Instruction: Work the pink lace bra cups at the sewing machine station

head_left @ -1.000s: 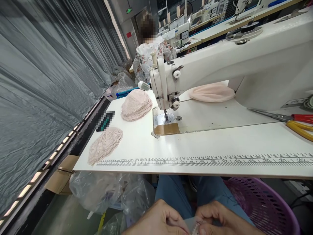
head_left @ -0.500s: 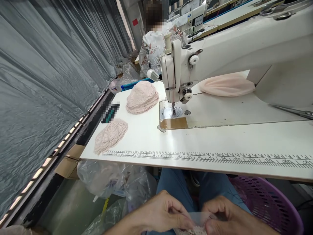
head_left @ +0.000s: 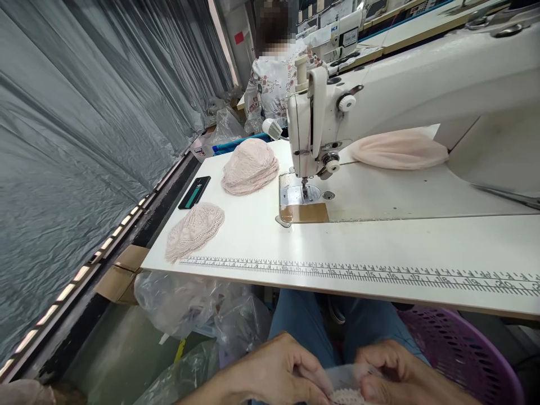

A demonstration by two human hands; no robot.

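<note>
Above my lap, at the bottom of the view, my left hand [head_left: 291, 371] and my right hand [head_left: 390, 371] both pinch a piece of pale lace fabric [head_left: 348, 395] with a sheer strip along its upper side. The lower part of the piece is cut off by the frame. On the white table ahead lie a pile of pale pink lace pieces [head_left: 250, 167] and a smaller lace stack [head_left: 194, 230]. The sewing machine [head_left: 310, 129] stands behind, its needle over the metal plate, with no fabric under it.
A dark phone-like object [head_left: 194, 193] lies near the table's left edge. Sheer peach fabric [head_left: 399, 149] rests under the machine arm. A purple basket [head_left: 464, 360] stands at lower right, plastic bags [head_left: 198, 306] at lower left. Another person [head_left: 274, 79] sits beyond the table.
The view has shifted slightly. Both hands keep hold of the lace fabric, with the fingers moved a little along it and the lace edge showing higher between them.
</note>
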